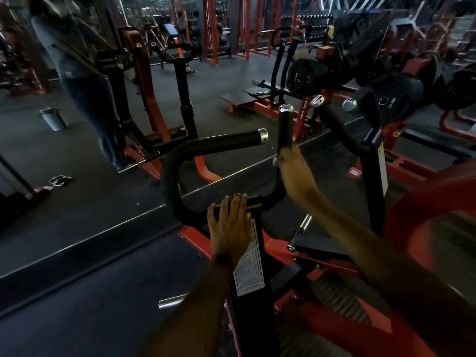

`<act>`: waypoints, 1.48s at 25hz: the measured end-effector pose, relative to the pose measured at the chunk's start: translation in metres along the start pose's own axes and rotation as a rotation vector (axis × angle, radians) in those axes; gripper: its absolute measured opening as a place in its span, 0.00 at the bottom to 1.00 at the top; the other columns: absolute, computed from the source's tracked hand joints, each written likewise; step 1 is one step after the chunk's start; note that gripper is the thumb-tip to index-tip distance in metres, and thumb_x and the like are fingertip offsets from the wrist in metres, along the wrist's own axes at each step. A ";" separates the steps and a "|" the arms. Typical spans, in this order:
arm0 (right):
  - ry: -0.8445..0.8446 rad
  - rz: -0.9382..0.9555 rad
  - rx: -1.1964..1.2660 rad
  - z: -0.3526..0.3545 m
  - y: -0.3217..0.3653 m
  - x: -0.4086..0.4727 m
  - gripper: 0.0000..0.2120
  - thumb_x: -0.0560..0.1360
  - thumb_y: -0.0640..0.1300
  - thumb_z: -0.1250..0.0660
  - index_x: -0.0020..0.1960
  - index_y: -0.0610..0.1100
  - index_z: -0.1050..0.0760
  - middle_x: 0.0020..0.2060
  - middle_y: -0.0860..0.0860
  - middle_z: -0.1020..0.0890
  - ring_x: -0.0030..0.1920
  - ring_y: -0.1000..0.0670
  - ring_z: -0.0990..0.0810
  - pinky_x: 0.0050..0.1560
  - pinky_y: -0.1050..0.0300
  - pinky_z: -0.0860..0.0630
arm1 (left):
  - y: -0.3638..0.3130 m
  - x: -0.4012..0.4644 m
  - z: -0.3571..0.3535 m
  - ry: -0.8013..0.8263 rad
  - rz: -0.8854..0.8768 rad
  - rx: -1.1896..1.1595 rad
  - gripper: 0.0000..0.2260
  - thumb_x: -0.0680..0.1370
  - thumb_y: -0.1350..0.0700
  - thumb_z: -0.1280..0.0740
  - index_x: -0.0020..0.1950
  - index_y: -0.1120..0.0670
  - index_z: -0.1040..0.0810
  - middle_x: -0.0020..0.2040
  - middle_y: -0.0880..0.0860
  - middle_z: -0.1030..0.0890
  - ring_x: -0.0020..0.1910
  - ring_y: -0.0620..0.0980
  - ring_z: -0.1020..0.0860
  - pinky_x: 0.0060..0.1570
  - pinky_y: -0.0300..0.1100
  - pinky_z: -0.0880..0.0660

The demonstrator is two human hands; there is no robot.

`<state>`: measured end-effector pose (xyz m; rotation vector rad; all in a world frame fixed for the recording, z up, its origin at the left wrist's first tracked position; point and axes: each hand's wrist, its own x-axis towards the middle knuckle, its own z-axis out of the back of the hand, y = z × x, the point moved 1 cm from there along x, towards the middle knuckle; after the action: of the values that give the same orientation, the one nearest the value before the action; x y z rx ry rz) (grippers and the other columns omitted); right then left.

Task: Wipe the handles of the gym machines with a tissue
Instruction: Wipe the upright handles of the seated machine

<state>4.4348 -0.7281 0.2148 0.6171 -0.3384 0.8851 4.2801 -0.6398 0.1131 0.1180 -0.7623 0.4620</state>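
Right hand grip closed round upright black handle with tissue barely seen, left hand laid flat, fingers straight, on machine post

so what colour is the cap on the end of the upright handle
Shiny silver metal cap on a black upright handle, in the head view.

**Black grips, red frames, chrome caps**

Ahead of the left hand's fingertips, the curved handle is matte black with a shiny silver end cap. The upright handle above the right hand's fingers matches it. Under the left fingers, the black post carries a white printed label. The machine frame is red-orange, and the floor is dark grey.
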 end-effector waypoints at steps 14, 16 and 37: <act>-0.114 0.078 -0.062 -0.001 -0.008 -0.018 0.11 0.78 0.41 0.42 0.54 0.38 0.24 0.49 0.44 0.24 0.47 0.50 0.26 0.46 0.55 0.27 | 0.002 0.000 -0.002 -0.004 -0.009 -0.025 0.21 0.80 0.51 0.46 0.67 0.57 0.25 0.62 0.54 0.21 0.62 0.56 0.24 0.64 0.57 0.39; -0.107 0.128 -0.045 -0.002 -0.009 -0.048 0.11 0.75 0.37 0.40 0.51 0.37 0.21 0.47 0.42 0.22 0.46 0.54 0.26 0.48 0.60 0.26 | 0.002 -0.003 -0.001 -0.004 -0.010 -0.039 0.21 0.80 0.51 0.46 0.67 0.57 0.25 0.62 0.55 0.21 0.63 0.57 0.25 0.64 0.57 0.39; -0.040 -0.742 1.215 0.004 -0.049 0.095 0.10 0.79 0.35 0.44 0.48 0.41 0.24 0.45 0.46 0.22 0.45 0.50 0.22 0.54 0.51 0.23 | 0.002 -0.002 -0.004 -0.008 -0.004 -0.042 0.20 0.79 0.51 0.46 0.68 0.56 0.29 0.62 0.54 0.21 0.63 0.56 0.26 0.62 0.59 0.37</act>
<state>4.5309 -0.6963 0.2493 1.7372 0.4523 0.2626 4.2805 -0.6376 0.1091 0.0820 -0.7789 0.4417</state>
